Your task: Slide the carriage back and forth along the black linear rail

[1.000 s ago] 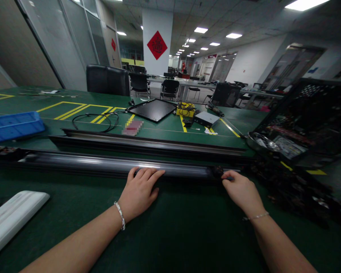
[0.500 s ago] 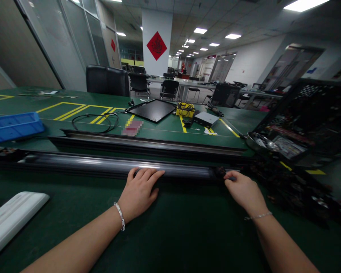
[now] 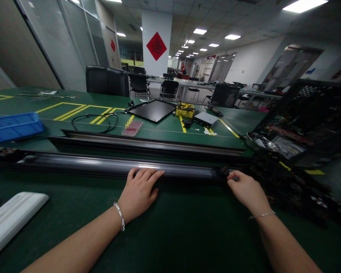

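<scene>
A long dark bar-shaped housing (image 3: 96, 162) with a shiny curved top lies across the green table in front of me. My left hand (image 3: 138, 194) rests on its front edge near the middle, fingers bent over the edge and thumb apart. At the housing's right end, my right hand (image 3: 246, 189) is closed in a pinch on a small dark piece (image 3: 235, 178), mostly hidden by the fingers. Beside that pinch sits a dark knobbly part (image 3: 224, 171), too dark to make out. Behind the housing lies a long black channel-shaped strip (image 3: 147, 145).
A blue bin (image 3: 14, 127) and a white elongated object (image 3: 15, 218) are on the left. Dark tangled parts (image 3: 298, 193), a metal bowl (image 3: 258, 142) and a large black case (image 3: 309, 117) crowd the right. Farther back lie a black panel (image 3: 155, 110) and a grey box (image 3: 206, 119).
My right hand has shifted slightly to the right, and the dark knobbly part at the housing's end has moved right with it. My left hand has stayed in place.
</scene>
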`<act>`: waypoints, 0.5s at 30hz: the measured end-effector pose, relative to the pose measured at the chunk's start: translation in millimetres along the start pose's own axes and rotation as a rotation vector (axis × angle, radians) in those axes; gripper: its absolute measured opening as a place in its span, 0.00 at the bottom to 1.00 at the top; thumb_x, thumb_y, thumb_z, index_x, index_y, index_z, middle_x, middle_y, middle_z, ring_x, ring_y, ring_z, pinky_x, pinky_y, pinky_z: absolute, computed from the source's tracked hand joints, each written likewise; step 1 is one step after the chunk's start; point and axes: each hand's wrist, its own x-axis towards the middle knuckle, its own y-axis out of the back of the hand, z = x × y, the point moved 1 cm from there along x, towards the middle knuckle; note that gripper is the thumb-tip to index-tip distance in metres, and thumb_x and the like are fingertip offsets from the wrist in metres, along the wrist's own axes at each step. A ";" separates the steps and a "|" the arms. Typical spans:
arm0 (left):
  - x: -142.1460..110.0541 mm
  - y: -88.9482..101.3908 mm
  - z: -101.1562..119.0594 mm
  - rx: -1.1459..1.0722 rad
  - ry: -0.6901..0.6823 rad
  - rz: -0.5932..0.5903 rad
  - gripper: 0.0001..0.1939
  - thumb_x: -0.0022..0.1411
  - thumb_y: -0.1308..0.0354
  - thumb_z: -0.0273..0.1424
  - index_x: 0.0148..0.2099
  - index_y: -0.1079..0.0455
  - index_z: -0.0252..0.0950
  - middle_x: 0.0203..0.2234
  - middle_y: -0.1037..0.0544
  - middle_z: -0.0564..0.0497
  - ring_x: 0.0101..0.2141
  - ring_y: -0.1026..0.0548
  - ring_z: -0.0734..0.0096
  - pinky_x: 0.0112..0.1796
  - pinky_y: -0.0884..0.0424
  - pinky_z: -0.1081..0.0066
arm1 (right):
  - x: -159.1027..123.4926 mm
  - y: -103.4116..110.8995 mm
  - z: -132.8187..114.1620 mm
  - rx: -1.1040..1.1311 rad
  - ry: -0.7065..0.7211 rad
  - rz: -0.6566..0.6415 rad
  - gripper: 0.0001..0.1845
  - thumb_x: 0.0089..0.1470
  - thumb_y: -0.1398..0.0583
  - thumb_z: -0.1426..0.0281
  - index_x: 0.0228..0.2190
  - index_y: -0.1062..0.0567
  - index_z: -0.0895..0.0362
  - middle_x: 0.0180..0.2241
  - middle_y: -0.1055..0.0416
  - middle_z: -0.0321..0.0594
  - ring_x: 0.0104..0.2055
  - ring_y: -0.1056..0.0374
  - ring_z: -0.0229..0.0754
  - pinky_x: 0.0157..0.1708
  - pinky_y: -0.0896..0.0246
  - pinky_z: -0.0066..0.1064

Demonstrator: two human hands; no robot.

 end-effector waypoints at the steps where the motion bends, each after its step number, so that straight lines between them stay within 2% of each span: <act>1: -0.1 0.1 -0.1 0.000 0.000 -0.001 0.26 0.57 0.48 0.30 0.58 0.42 0.48 0.51 0.30 0.52 0.51 0.35 0.62 0.54 0.52 0.53 | -0.3 0.2 0.1 0.001 0.001 0.001 0.12 0.43 0.48 0.64 0.28 0.26 0.49 0.25 0.28 0.37 0.26 0.35 0.41 0.28 0.47 0.29; 15: 0.7 -0.2 0.6 -0.002 -0.007 0.007 0.26 0.57 0.47 0.30 0.58 0.42 0.48 0.51 0.30 0.52 0.51 0.35 0.62 0.54 0.52 0.53 | 1.5 6.8 5.6 -0.029 -0.025 0.017 0.13 0.44 0.48 0.64 0.28 0.24 0.49 0.26 0.27 0.38 0.26 0.35 0.42 0.26 0.47 0.30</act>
